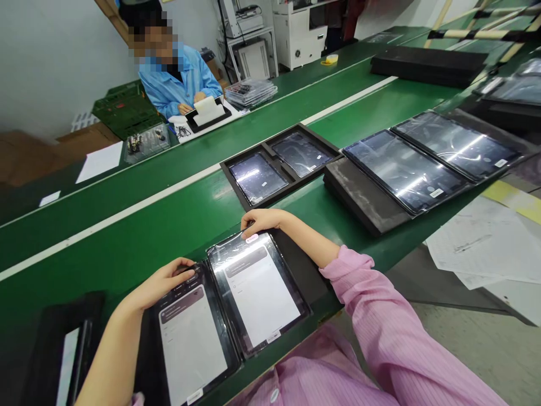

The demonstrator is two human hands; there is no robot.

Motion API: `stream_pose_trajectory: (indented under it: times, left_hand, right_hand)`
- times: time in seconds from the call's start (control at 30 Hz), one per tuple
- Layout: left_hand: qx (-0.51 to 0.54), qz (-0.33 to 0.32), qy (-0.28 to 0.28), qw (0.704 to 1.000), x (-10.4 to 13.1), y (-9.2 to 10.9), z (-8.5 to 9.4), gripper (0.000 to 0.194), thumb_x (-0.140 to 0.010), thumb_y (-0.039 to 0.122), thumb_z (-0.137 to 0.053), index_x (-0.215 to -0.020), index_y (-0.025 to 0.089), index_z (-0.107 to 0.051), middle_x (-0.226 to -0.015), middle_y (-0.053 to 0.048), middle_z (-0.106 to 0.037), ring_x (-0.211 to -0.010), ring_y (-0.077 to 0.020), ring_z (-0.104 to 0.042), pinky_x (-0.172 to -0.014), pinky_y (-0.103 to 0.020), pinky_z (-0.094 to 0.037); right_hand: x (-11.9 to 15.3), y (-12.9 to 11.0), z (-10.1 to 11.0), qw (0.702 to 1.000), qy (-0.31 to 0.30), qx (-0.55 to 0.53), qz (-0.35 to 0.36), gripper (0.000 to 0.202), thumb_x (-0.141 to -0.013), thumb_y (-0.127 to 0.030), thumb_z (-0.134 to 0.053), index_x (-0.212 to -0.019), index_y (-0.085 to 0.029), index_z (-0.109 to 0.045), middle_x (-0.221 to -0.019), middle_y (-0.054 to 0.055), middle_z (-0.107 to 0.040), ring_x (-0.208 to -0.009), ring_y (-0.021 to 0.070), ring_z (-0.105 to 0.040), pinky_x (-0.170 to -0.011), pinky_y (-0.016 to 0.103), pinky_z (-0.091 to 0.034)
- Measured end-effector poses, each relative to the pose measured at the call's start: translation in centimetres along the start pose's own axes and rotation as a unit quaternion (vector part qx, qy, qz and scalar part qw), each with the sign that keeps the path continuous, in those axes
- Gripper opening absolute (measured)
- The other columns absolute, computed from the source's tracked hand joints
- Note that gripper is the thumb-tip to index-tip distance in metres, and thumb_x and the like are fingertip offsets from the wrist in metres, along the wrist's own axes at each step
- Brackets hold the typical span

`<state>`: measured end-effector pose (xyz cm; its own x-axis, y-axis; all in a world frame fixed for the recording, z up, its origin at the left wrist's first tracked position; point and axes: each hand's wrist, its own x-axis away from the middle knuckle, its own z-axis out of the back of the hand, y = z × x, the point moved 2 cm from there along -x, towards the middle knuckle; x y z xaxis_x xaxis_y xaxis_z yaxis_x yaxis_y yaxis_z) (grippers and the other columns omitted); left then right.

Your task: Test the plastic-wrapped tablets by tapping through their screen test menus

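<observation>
Two tablets with lit white screens lie side by side on black foam in front of me, tilted a little to the left. On the left tablet [195, 338], my left hand [169, 279] is closed at the top edge, thumb over the front and fingers along the rim. My right hand [262, 221] pinches the top edge of the right tablet [264, 293], thumb on the front and the other fingers curled behind, partly hidden. Clear film covers the right tablet, and each has a small white label at its bottom edge.
A black foam tray [224, 169] with two dark tablets sits on the green conveyor belt [169, 220]. Two larger dark tablets [408, 169] rest on stacked foam [355, 194] at right. Papers [482, 242] lie far right. Across the line, a co-worker in blue [180, 82] handles a device.
</observation>
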<state>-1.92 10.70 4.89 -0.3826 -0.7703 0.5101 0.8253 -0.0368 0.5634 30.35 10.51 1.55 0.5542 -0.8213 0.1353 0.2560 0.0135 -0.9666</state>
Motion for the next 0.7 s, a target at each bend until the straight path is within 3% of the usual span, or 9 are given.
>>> stream_pose_trajectory:
  times: [0.07, 0.17, 0.27, 0.37, 0.43, 0.5, 0.6, 0.7]
  left_hand:
    - [-0.01, -0.025, 0.014, 1.0, 0.1, -0.3, -0.3, 0.081, -0.059, 0.086, -0.072, -0.11, 0.023, -0.062, -0.122, -0.012, -0.071, -0.121, -0.0379, -0.065, -0.107, -0.049, -0.052]
    - [-0.063, -0.06, 0.019, 0.996, 0.5, -0.4, -0.9, 0.085, -0.054, 0.064, -0.084, -0.124, 0.024, -0.057, -0.136, -0.014, -0.066, -0.129, -0.039, -0.062, -0.113, -0.051, -0.048]
    - [-0.11, -0.09, 0.022, 0.99, 0.6, 0.2, -1.1, 0.075, -0.058, 0.052, -0.08, -0.124, 0.024, -0.059, -0.135, -0.011, -0.069, -0.125, -0.037, -0.065, -0.111, -0.049, -0.05]
    - [-0.145, -0.098, 0.082, 0.981, 0.7, 1.0, -1.2, 0.045, -0.081, 0.05, -0.057, -0.115, 0.022, -0.066, -0.12, -0.01, -0.076, -0.114, -0.0314, -0.071, -0.105, -0.044, -0.054]
    - [-0.17, -0.081, 0.138, 0.972, 1.1, 1.3, -1.7, 0.043, -0.093, 0.041, -0.038, -0.115, 0.02, -0.067, -0.12, -0.013, -0.076, -0.113, -0.0301, -0.072, -0.106, -0.047, -0.054]
    - [-0.188, -0.072, 0.166, 0.965, 1.8, 1.4, -2.9, 0.045, -0.098, 0.036, -0.033, -0.125, 0.02, -0.065, -0.131, -0.014, -0.072, -0.121, -0.0313, -0.069, -0.116, -0.056, -0.044]
    - [-0.224, -0.069, 0.178, 0.956, 3.1, 1.5, -5.8, 0.049, -0.097, 0.039, -0.046, -0.141, 0.02, -0.056, -0.148, -0.018, -0.06, -0.139, -0.0379, -0.056, -0.122, -0.073, -0.019]
    - [-0.26, -0.054, 0.195, 0.944, 3.5, 1.7, -8.0, 0.06, -0.094, 0.039, -0.054, -0.149, 0.015, -0.049, -0.157, -0.028, -0.046, -0.15, -0.0443, -0.04, -0.12, -0.079, -0.011]
  right_hand:
    - [0.2, 0.0, -0.1, 1.0, -0.001, 0.024, -0.001, 0.036, -0.067, -0.042, -0.09, -0.075, -0.017, -0.064, -0.075, -0.002, -0.063, -0.075, 0.015, -0.057, -0.068, 0.025, -0.042]
    - [0.3, 0.1, -0.6, 0.996, 0.001, 0.09, -0.011, 0.049, -0.05, -0.039, -0.099, -0.081, -0.018, -0.067, -0.086, 0.001, -0.067, -0.088, 0.0227, -0.061, -0.076, 0.028, -0.046]
    - [0.2, 0.2, -0.7, 0.97, 0.055, 0.228, -0.069, 0.062, -0.037, -0.031, -0.104, -0.09, -0.021, -0.073, -0.1, 0.004, -0.069, -0.103, 0.0303, -0.062, -0.083, 0.032, -0.049]
    - [0.9, 0.0, -0.1, 0.936, 0.141, 0.301, -0.112, 0.045, -0.06, -0.026, -0.097, -0.099, -0.025, -0.075, -0.11, 0.005, -0.07, -0.108, 0.0296, -0.063, -0.09, 0.035, -0.05]
    - [2.3, 0.1, 0.0, 0.919, 0.202, 0.317, -0.121, 0.029, -0.082, -0.024, -0.081, -0.11, -0.022, -0.072, -0.12, 0.01, -0.067, -0.114, 0.0321, -0.06, -0.098, 0.043, -0.048]
    - [4.9, 1.1, -0.9, 0.896, 0.264, 0.333, -0.13, 0.024, -0.093, -0.026, -0.067, -0.115, -0.019, -0.069, -0.127, 0.017, -0.061, -0.122, 0.0382, -0.054, -0.101, 0.055, -0.044]
    - [9.6, 4.1, -4.1, 0.879, 0.349, 0.313, -0.085, 0.023, -0.088, -0.043, -0.074, -0.103, -0.026, -0.071, -0.124, 0.013, -0.06, -0.118, 0.0376, -0.054, -0.098, 0.058, -0.047]
    - [13.1, 7.2, -7.4, 0.867, 0.405, 0.284, -0.055, 0.027, -0.086, -0.052, -0.074, -0.103, -0.031, -0.074, -0.138, 0.011, -0.051, -0.121, 0.0387, -0.05, -0.098, 0.061, -0.046]
